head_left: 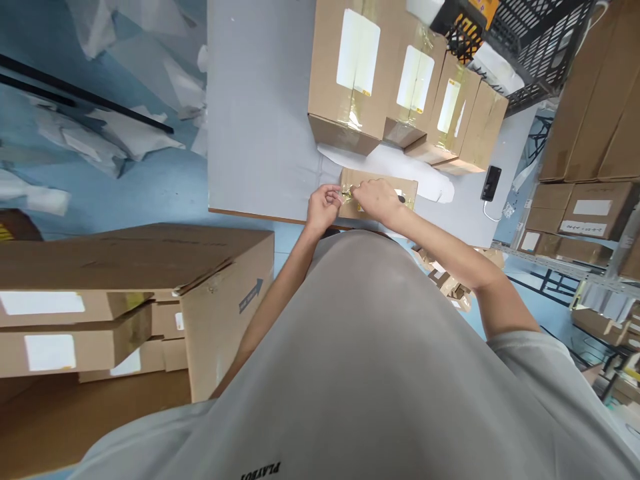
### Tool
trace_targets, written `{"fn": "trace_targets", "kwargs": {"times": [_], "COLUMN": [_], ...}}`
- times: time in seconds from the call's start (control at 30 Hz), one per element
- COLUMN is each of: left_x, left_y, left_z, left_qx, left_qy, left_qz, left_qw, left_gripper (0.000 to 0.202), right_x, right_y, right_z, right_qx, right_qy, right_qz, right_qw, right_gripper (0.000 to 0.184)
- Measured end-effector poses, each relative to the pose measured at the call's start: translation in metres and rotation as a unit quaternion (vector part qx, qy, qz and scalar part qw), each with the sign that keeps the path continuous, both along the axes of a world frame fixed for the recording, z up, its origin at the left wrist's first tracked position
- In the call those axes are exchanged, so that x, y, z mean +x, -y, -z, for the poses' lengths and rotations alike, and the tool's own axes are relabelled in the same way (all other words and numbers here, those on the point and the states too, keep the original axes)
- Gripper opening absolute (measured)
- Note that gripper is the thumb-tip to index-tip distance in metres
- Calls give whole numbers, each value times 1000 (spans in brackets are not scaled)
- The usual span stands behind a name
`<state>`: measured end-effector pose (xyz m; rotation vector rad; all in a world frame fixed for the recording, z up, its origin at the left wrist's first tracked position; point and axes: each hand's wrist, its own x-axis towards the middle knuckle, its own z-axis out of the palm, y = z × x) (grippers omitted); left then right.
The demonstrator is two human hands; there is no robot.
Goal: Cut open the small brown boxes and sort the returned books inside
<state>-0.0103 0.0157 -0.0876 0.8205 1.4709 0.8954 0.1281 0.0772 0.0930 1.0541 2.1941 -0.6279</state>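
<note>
The person's two hands are working over a small flat cardboard box (350, 177), which is lying at the near edge of the grey counter (260, 120), directly in front of the body. The step in hand is seemingly centring on the shiny clear tape (346, 197) at the left part of the box, where the fingertips of both hands are meeting. The left hand (325, 205) is curling its fingers in toward the thumb beside that tape; whether it is actually pinching the tape, I cannot tell. The right hand (377, 199) is reaching across the top of the box with its back facing up and its fingers bending down, and it is hiding whatever it may be gripping. A small dark sliver is showing between the hands, too small to identify. The next move is probably calling for a steady box and a careful, close grip at the tape.

The box is looking plain brown, low and oblong, and it is sitting with its long side roughly along the counter edge. Glossy tape is catching light near both ends, and a white patch and a dark round mark are showing just right of the right hand. Behind it, a white wrapping sheet (425, 177) is lying before a row of taped, labelled cartons (325, 73).
</note>
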Motion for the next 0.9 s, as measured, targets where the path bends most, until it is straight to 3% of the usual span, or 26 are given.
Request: {"fn": "trace_targets", "kwargs": {"times": [0.13, 0.27, 0.47, 0.7, 0.8, 0.9], "left_x": [-2, -7, 0, 1, -5, -11], "left_y": [1, 1, 4, 7, 6, 1], "left_z": [-2, -6, -12, -15, -16, -17], "left_qx": [-5, -10, -11, -38, -48, -53], "left_qy": [-38, -42, -38, -69, -74, -86], "left_qz": [-8, -43, -52, -86, -108, -132], "left_qw": [999, 998, 998, 993, 990, 986], "left_gripper": [28, 28, 27, 27, 23, 19], "right_x": [19, 75, 154, 202, 220, 229], "right_y": [7, 18, 41, 57, 66, 80], "right_z": [-1, -9, -16, -14, 1, 37], "right_qx": [41, 39, 33, 21, 27, 35], "right_qy": [37, 96, 154, 73, -29, -116], "right_qz": [46, 92, 110, 131, 192, 292], "right_qw": [997, 990, 981, 988, 981, 949], "right_gripper": [38, 34, 45, 42, 36, 36]}}
